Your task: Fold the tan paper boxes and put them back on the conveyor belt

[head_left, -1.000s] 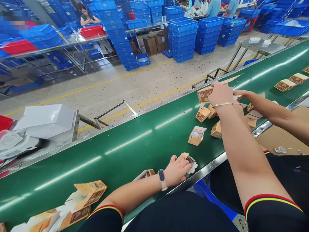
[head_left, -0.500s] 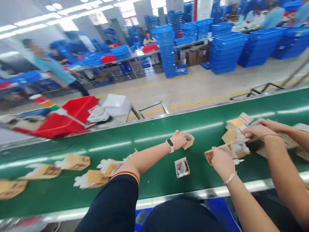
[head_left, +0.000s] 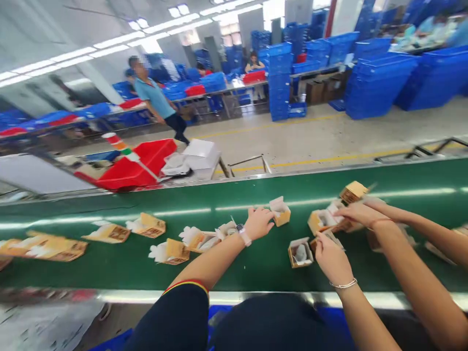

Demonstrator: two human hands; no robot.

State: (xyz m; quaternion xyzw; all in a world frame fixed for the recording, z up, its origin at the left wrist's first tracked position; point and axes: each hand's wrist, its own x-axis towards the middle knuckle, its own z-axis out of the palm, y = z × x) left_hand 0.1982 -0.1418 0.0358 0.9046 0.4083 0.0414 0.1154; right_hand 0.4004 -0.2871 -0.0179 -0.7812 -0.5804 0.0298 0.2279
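Note:
My left hand point(head_left: 259, 223), with a watch on its wrist, reaches over the green belt point(head_left: 234, 273) with its fingers apart. Just beyond its fingertips stands an open small carton point(head_left: 281, 217) with its white flap up. My right hand point(head_left: 332, 259), wearing a thin bracelet, is closed on the edge of another small carton point(head_left: 333, 239), partly hidden by the fingers. Left of that hand, an open carton point(head_left: 301, 254) holds something whitish in a clear bag. A co-worker's hands point(head_left: 360, 214) work over a cluster of cartons point(head_left: 323, 219) beside my right hand.
Several tan cartons point(head_left: 170, 251) with white flaps lie along the belt to the left. Another carton point(head_left: 354, 191) sits near the far side at right. Past the belt are a red bin point(head_left: 146, 163), a white box point(head_left: 201, 153), stacked blue crates point(head_left: 280, 83) and a walking person point(head_left: 157, 100).
My left hand has come off the carton it was touching. My right hand has moved toward the bagged carton. The view has swung left, and the co-worker's hands have shifted among the cartons.

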